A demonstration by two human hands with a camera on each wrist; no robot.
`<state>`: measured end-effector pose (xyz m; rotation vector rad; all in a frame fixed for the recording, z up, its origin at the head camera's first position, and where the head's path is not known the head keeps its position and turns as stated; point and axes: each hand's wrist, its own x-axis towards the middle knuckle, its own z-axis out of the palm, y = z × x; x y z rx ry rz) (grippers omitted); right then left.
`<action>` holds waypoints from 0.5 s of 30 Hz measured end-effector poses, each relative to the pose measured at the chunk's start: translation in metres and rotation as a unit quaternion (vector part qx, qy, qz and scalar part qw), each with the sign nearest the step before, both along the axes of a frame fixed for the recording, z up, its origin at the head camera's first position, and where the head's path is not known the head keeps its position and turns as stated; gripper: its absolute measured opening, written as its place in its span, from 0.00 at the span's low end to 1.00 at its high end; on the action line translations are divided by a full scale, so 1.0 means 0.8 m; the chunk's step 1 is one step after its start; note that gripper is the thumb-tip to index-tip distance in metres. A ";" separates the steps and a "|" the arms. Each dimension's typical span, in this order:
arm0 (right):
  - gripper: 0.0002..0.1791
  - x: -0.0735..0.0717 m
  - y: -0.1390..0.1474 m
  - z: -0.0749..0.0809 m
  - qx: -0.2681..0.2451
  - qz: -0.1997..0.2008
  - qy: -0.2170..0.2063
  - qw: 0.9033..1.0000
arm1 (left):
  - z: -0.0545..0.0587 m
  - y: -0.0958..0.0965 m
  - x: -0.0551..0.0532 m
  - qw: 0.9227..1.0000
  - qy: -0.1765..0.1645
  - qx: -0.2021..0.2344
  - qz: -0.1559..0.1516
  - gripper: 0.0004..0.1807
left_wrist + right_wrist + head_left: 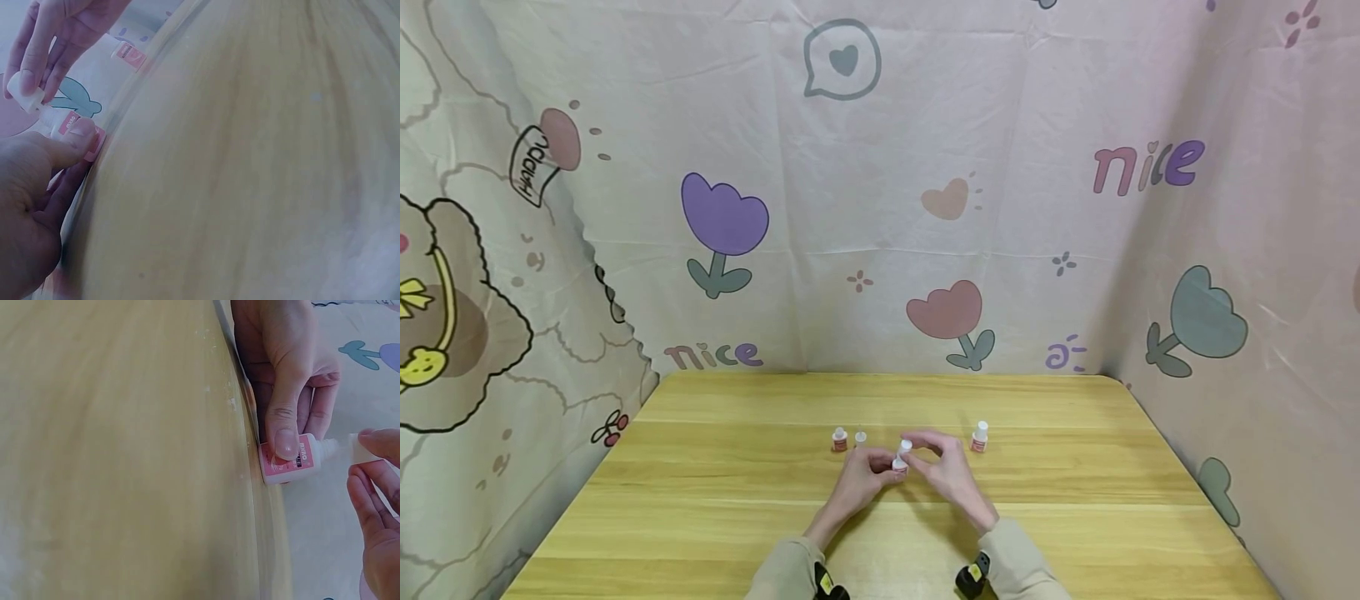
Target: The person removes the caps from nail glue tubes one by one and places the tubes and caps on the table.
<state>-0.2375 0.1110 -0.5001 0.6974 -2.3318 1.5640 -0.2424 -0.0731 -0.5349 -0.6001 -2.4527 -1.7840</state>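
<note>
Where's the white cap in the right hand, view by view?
Head: cap, lower half, just right of centre.
Left wrist: cap, far left, upper half.
Right wrist: cap, near the right edge, mid-height.
Shared landmark: pink-labelled bottle in the left hand.

back curtain (865, 150): "nice" x2 | left curtain (561, 283) banner (533, 167): "HAPPY" | bottle (297, 470) label (305, 451): ends "RO", rest unclear

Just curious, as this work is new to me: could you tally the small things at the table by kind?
Bottles with visible labels: 3
Separate held cap: 1
Unclear white object, cap or bottle: 1
Total: 5
</note>
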 end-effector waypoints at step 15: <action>0.15 0.000 0.001 -0.006 -0.043 0.011 0.006 0.999 | -0.001 0.000 -0.001 1.000 0.000 0.005 -0.003 0.08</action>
